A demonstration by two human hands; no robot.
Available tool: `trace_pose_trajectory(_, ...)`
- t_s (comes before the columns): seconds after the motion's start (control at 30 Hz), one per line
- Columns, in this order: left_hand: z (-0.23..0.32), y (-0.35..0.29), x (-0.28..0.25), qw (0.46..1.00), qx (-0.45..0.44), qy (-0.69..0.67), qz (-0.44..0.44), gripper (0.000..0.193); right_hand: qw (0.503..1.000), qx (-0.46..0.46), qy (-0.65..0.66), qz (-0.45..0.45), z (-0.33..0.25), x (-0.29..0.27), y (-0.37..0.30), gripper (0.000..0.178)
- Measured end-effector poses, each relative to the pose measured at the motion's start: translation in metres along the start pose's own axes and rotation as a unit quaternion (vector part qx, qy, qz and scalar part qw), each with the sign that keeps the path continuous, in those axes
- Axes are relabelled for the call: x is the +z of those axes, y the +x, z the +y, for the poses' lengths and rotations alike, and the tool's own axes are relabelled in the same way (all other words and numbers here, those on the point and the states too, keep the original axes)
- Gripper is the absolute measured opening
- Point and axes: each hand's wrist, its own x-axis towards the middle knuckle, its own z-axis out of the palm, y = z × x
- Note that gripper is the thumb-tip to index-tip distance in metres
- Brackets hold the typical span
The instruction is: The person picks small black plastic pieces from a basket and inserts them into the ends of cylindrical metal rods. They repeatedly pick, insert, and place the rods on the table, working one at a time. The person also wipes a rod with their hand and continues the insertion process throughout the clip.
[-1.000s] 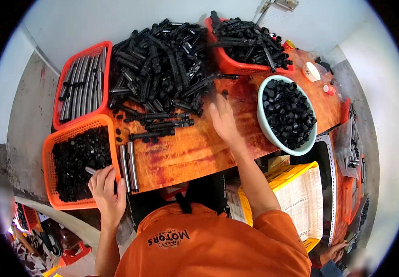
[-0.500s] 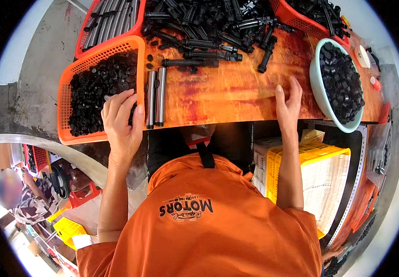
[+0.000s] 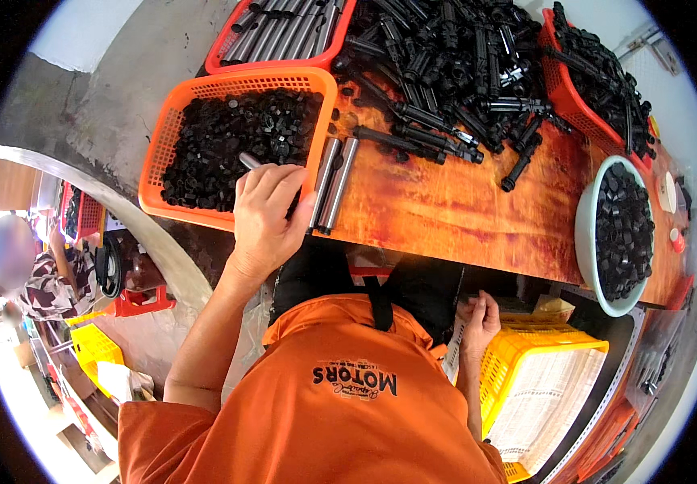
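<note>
My left hand (image 3: 268, 211) is closed round a silver metal tube (image 3: 249, 160), whose end sticks out past the fingers over an orange basket (image 3: 148, 189) of small black plastic caps (image 3: 235, 129). The palm hides the rest of the tube. Beside this hand, two metal tubes with black ends (image 3: 339, 185) lie side by side on the wooden table (image 3: 461, 218). My right hand (image 3: 481, 323) is below the table's front edge, next to a yellow crate (image 3: 518, 343). Its fingers are curled in, and whatever they may hold is hidden.
Black plastic tubular parts (image 3: 445, 73) are heaped at the back of the table. A red basket (image 3: 336, 44) holds metal tubes; another red basket (image 3: 562, 93) holds black parts. At right stands a pale bowl (image 3: 588, 218) of black caps. A person (image 3: 58, 278) is at far left.
My right hand has dropped from above the table to beside the yellow crate, its spread fingers now curled. My left hand still holds the tube near the orange basket. The view has turned.
</note>
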Motion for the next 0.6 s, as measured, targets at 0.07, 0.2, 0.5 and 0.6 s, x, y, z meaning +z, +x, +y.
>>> trace_pose_trajectory(0.07, 0.009, 0.007, -0.01, 0.998, -0.01, 0.028, -0.056, 0.031, 0.996, 0.081, 0.036, -0.016, 0.048, -0.011, 0.007, 0.019)
trace_pose_trajectory(0.2, 0.01, 0.014, -0.011, 0.989, -0.021, 0.058, -0.135, 0.038, 0.984, 0.165, 0.044, -0.047, 0.145, -0.024, 0.002, 0.02)
trace_pose_trajectory(0.5, 0.023, 0.006, -0.022, 0.996, 0.051, -0.017, -0.075, 0.045, 0.93, 0.305, -0.165, -0.126, 0.246, -0.056, -0.076, 0.022)
trace_pose_trajectory(0.6, 0.043, -0.028, -0.035, 0.962, 0.099, -0.197, -0.161, 0.037, 0.904, 0.341, -0.206, -0.157, 0.258, -0.071, -0.095, 0.023)
